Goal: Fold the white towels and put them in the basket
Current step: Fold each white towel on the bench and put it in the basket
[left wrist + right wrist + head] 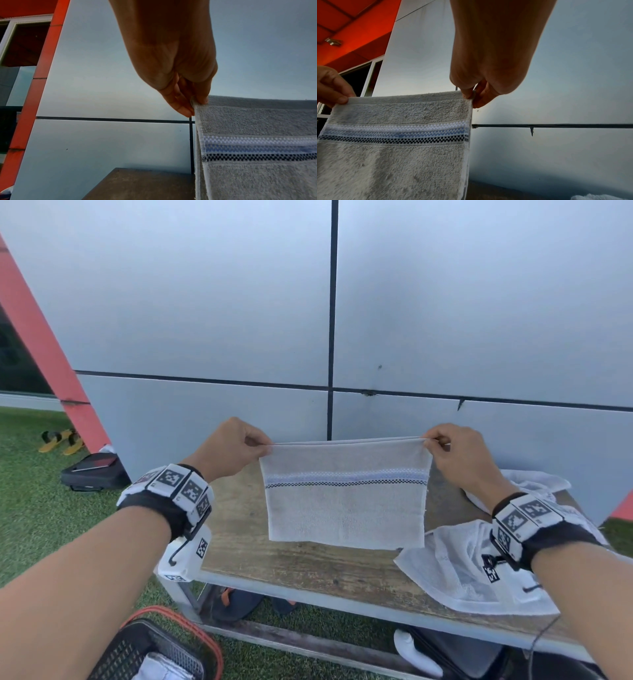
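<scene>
A: In the head view, the left hand (230, 447) and the right hand (460, 455) are each pinching a top corner of the striped towel (346, 496), and it is hanging doubled at the centre of the frame, just above the worktop (294, 563). How should this fold go?

B: I'd judge it is already folded once, since two edges are showing along the top. Keep the corners level and the top edge taut, then bring one hand across to the other so the side edges meet. The basket (164, 645) is waiting at the lower left of the frame with something white already inside, and the loose towels (455, 570) are lying at the right.

A: And the left wrist view?

B: The fingers (202, 94) are closing on the towel's corner at centre right of the frame, thumb against fingertip, with both layers caught. That matters: if one layer slips, the halves are going to skew. The blue and dark stripes are running straight, a handy check.

A: The right wrist view?

B: The same. The right fingers (469, 93) are nipping the corner at upper centre, the left hand is holding the far corner at the left edge, and the cloth is hanging flat between them. Lowering it onto the worktop for the next fold would be steadier than folding in the air.
</scene>
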Available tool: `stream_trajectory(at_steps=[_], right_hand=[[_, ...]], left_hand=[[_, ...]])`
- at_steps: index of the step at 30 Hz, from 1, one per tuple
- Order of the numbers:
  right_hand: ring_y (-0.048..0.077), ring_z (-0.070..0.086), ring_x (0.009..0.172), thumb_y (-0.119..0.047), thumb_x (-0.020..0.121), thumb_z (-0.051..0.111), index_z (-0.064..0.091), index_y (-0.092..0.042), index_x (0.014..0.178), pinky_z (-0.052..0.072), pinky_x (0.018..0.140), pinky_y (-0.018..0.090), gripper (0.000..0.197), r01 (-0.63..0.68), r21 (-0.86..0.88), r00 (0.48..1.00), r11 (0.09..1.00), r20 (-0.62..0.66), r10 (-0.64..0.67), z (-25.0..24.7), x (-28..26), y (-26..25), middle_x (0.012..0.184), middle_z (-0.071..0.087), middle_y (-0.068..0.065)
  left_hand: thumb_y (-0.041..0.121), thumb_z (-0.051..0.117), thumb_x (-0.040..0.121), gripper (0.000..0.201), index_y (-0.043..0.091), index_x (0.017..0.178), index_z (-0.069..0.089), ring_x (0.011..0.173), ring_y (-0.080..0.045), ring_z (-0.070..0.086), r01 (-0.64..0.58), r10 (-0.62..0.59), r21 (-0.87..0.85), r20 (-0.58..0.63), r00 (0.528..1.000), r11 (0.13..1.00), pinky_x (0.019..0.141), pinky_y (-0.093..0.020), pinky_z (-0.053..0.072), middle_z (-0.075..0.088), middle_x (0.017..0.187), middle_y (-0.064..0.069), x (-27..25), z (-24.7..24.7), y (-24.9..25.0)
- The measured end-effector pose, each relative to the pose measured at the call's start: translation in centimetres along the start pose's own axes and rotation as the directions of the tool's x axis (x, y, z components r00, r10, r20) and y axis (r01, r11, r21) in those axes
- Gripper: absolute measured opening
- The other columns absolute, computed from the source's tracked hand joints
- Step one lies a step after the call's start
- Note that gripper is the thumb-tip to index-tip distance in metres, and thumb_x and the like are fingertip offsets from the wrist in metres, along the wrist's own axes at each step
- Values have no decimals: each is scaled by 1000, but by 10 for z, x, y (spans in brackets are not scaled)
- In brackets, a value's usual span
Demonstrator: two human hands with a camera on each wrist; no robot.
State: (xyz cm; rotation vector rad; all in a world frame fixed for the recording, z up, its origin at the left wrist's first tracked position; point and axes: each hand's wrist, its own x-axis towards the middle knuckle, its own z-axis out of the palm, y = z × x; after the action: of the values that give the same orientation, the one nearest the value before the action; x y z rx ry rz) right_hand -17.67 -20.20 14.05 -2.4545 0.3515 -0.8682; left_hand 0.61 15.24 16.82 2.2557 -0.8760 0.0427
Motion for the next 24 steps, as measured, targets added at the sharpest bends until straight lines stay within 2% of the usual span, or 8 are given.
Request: stream_trajectory(at_steps=[2, 4, 6, 8, 12, 17, 20, 24], right_hand=[[19, 64, 84, -9, 94, 64, 72, -8, 95, 50, 84, 28, 8, 4, -9, 1000, 1000, -9, -4, -4, 7, -5, 91, 71, 5], [17, 63, 81, -9, 94, 64, 71, -10, 95, 48, 78, 18, 8, 3, 2, 1000, 1000, -23, -3, -8, 15, -10, 89, 70, 4], [12, 63, 76, -7, 93, 64, 71, -11, 93, 43, 70, 3, 8, 7, 34, 999, 999, -41, -6, -12, 23, -15, 86, 70, 2], [4, 61, 73, -7, 92, 65, 69, -13, 92, 42, 68, -1, 7, 12, 66, 998, 998, -54, -9, -17, 31, -21, 83, 68, -2], [4, 61, 72, -6, 90, 68, 67, -12, 98, 43, 68, 0, 10, 20, 110, 996, 994, -85, -11, -23, 43, -29, 83, 65, -2], [14, 64, 80, -7, 92, 66, 76, -10, 99, 41, 72, 7, 12, 22, -5, 1000, 1000, -18, -22, -20, 56, -37, 89, 71, 2], [18, 65, 83, -6, 94, 63, 76, -8, 102, 45, 79, 20, 15, 40, -58, 999, 998, -7, -41, -16, 62, -39, 93, 73, 7], [18, 59, 82, -5, 96, 58, 74, -7, 102, 39, 77, 21, 17, 42, -145, 999, 989, 11, -41, -10, 72, -39, 97, 72, 9]], left_hand=[[11, 75, 85, 9, 18, 84, 79, 79, -6, 70, -18, 18, 6, -13, 1000, 1000, 70, -4, 49, 77, 82, 4, 4, -7, 5], [10, 74, 85, 10, 18, 84, 79, 74, -5, 70, -29, 29, 13, -30, 999, 1000, 69, -9, 50, 76, 80, 4, 8, -17, 11], [9, 74, 85, 9, 17, 84, 79, 63, 3, 65, -35, 35, 11, -61, 998, 999, 63, -7, 47, 73, 73, 6, 13, -26, 18], [8, 73, 86, 8, 15, 85, 78, 53, 8, 59, -48, 50, 23, -108, 993, 999, 55, -4, 43, 69, 69, 10, 17, -34, 26], [10, 70, 90, 6, 10, 90, 76, 49, 13, 54, -67, 74, 52, -163, 984, 996, 50, -1, 37, 63, 70, 13, 24, -43, 31], [13, 68, 91, 8, 11, 92, 76, 60, 2, 53, -33, 51, 97, -195, 979, 995, 53, -12, 36, 65, 76, 4, 32, -45, 24], [11, 65, 92, 11, 16, 85, 72, 62, -9, 58, -23, 42, 112, -171, 984, 993, 44, -11, 37, 67, 81, -1, 37, -44, 23], [9, 62, 93, 14, 17, 84, 68, 57, -20, 60, -9, 30, 123, -167, 986, 992, 38, -12, 36, 65, 82, -2, 47, -43, 26]])
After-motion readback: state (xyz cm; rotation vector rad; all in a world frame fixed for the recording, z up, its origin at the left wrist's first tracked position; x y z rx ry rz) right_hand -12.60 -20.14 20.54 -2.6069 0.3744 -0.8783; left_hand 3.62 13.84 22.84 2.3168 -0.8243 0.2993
